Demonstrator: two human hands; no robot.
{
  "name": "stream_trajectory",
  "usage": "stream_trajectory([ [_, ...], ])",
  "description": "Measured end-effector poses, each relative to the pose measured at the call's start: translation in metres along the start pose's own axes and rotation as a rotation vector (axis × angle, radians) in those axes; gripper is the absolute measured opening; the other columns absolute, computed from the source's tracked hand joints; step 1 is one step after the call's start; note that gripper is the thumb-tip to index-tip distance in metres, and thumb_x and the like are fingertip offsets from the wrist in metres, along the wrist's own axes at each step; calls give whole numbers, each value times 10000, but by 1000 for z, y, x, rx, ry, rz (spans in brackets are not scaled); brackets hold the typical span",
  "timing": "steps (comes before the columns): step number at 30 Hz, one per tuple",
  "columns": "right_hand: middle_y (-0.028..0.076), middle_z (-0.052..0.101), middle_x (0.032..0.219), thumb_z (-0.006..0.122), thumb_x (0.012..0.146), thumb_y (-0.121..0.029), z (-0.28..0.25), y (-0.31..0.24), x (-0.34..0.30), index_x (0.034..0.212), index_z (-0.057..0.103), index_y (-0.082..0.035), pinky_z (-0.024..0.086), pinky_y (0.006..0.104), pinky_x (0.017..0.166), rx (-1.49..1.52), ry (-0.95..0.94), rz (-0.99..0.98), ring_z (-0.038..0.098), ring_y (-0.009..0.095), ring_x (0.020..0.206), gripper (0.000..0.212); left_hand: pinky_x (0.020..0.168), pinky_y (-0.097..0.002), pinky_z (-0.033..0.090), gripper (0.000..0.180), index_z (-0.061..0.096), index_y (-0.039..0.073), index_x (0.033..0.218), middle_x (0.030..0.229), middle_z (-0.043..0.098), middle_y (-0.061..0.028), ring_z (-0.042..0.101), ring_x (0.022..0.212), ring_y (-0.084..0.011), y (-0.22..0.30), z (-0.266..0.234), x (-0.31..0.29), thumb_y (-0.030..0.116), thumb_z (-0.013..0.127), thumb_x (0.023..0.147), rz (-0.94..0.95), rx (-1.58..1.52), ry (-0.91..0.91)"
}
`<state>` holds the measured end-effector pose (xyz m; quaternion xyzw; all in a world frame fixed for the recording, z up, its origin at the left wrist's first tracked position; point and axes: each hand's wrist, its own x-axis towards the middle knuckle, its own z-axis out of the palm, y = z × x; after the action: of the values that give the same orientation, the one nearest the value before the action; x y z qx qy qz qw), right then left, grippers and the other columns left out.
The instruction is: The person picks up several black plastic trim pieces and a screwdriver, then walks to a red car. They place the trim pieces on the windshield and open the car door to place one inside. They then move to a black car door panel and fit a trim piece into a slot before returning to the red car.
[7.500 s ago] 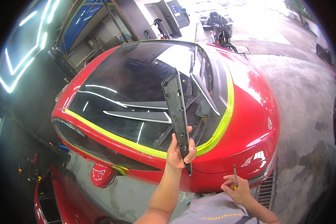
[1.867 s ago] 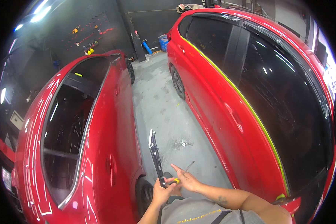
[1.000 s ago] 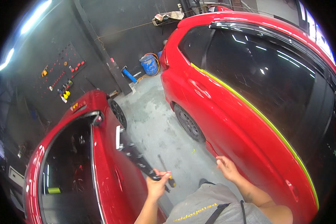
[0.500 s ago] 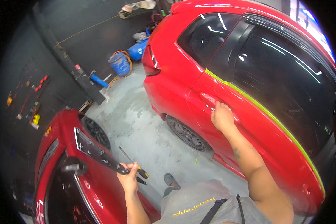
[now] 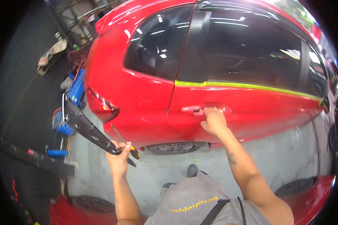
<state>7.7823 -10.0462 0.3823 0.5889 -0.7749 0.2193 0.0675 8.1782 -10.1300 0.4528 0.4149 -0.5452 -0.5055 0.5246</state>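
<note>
My left hand [image 5: 118, 157] is closed around a long black plastic trim piece [image 5: 90, 130] with clips along its inner side. The same hand holds a screwdriver [image 5: 135, 153] with a yellow and black handle, its shaft pointing up and left. My right hand [image 5: 216, 120] reaches out to the red car's door [image 5: 259, 120], fingers hooked over the red door handle [image 5: 191, 109]. Yellow-green masking tape [image 5: 248, 86] runs along the lower edge of the dark door window [image 5: 251, 52]. The door appears closed.
A second red car [image 5: 79, 213] stands behind me at the lower edge. Against the dark wall at left are a blue bucket [image 5: 63, 125], a blue tank [image 5: 77, 88] and a blue cylinder [image 5: 57, 153]. The red car's wheel [image 5: 176, 148] sits below the left hand's level.
My view has swung right to face the red car squarely. My right hand stays at the door handle, and my left hand carries the trim piece and screwdriver from beside the other car.
</note>
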Motion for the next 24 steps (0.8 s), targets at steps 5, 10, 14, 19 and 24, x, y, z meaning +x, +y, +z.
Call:
stream_trajectory([
  [5, 169, 679, 944, 690, 669, -169, -34, -41, -97, 967, 673, -33, 476, 488, 974, -51, 6, 66, 623, 359, 967, 328, 668, -286, 541, 423, 441, 126, 975, 842, 704, -113, 697, 752, -174, -7, -17, 34, -122, 753, 834, -1, -58, -385],
  [10, 151, 662, 1056, 688, 652, -9, -84, -65, -208, 916, 675, -46, 455, 519, 1064, -123, 53, 165, 582, 392, 1149, 268, 833, -387, 607, 441, 442, 117, 944, 820, 704, -105, 755, 885, -243, -17, -15, 70, -132, 779, 807, -210, -101, -746],
  [14, 140, 640, 1282, 627, 659, 88, -117, -108, -274, 897, 679, -52, 426, 503, 1133, -324, 85, 423, 519, 405, 1336, 281, 766, -358, 615, 428, 453, 102, 950, 873, 733, -133, 766, 906, -249, -28, -41, 98, -135, 783, 817, -344, -48, -963],
  [19, 147, 601, 1458, 564, 950, -59, -224, -127, -415, 1257, 711, -59, 347, 476, 1211, 384, 306, 1187, 476, 289, 1451, 340, 773, -358, 617, 436, 450, 101, 947, 880, 735, -140, 770, 939, -251, -44, -41, 103, -152, 779, 812, -393, -28, -1170],
  [24, 169, 543, 1521, 524, 1059, -444, -252, -220, -381, 1540, 444, 41, 297, 425, 1229, 157, 881, 1024, 467, 268, 1448, 687, 790, -357, 614, 421, 432, 112, 942, 895, 735, -125, 768, 982, -254, -64, -31, 96, -127, 767, 853, -428, 31, -1341],
])
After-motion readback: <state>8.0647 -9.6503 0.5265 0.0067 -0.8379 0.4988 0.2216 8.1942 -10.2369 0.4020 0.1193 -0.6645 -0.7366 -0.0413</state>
